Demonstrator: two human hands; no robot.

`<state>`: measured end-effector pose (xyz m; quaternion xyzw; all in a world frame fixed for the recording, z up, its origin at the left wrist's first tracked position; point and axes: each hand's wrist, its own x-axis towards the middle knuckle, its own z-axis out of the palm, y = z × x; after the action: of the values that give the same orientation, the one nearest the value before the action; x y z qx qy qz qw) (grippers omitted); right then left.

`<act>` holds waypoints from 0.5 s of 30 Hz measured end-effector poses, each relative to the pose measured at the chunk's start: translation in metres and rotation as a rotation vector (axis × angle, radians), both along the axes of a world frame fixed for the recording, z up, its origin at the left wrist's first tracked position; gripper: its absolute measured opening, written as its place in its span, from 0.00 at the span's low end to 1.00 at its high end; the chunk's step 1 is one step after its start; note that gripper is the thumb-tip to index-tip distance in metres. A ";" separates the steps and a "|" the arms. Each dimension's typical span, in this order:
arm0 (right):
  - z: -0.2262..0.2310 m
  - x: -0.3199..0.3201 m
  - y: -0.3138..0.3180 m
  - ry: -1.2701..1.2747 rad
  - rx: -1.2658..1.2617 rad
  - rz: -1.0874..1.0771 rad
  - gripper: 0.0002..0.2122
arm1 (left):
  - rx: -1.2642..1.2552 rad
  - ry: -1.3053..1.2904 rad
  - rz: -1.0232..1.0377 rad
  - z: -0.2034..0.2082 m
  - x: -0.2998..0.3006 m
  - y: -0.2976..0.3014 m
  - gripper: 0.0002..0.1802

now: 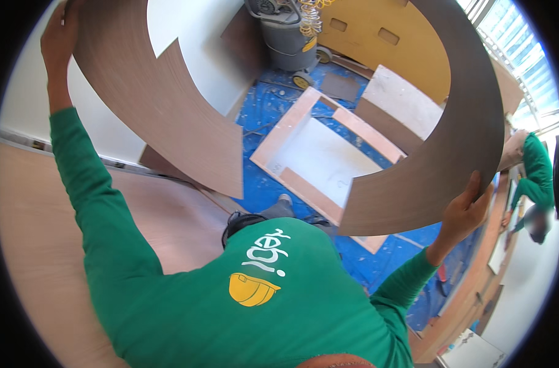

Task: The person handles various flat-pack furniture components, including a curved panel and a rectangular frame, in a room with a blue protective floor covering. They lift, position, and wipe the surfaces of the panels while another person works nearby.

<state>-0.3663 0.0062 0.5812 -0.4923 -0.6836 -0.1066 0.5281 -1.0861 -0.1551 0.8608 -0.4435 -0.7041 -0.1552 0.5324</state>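
Observation:
Raised in front of me is a thin brown wood-grain sheet (163, 98), bending across the view like an arch. Its left part narrows through a step-shaped cut-out and ends above the floor. The darker right part (439, 165) curves down to a straight end; whether both parts join beyond the top edge is hidden. At the upper left, my left hand (60, 38) is closed on the sheet's outer edge. My right hand (467, 211) pinches the lower outer edge on the right, thumb along it and the other fingers partly hidden.
A pale wood frame (285, 126) with a white panel lies on blue floor sheeting (255, 190). Behind stand a grey wheeled vacuum (285, 43) and a yellow board (377, 43). A wide wood panel (40, 245) is at left; another person (534, 178) bends at far right.

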 end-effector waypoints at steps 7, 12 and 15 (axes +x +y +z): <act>-0.006 -0.041 0.014 -0.025 -0.049 -0.033 0.06 | 0.132 -0.088 -0.201 -0.040 -0.028 -0.002 0.19; 0.001 -0.075 -0.013 -0.037 -0.138 -0.246 0.07 | 0.230 -0.135 -0.292 -0.068 -0.061 0.032 0.16; 0.009 -0.113 -0.032 -0.030 -0.084 -0.316 0.10 | 0.181 -0.357 -0.494 -0.088 -0.093 0.066 0.16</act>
<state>-0.4791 -0.0261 0.5903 -0.6139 -0.6092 -0.1671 0.4734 -1.1795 -0.0889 0.7727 -0.5176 -0.6406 -0.4173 0.3841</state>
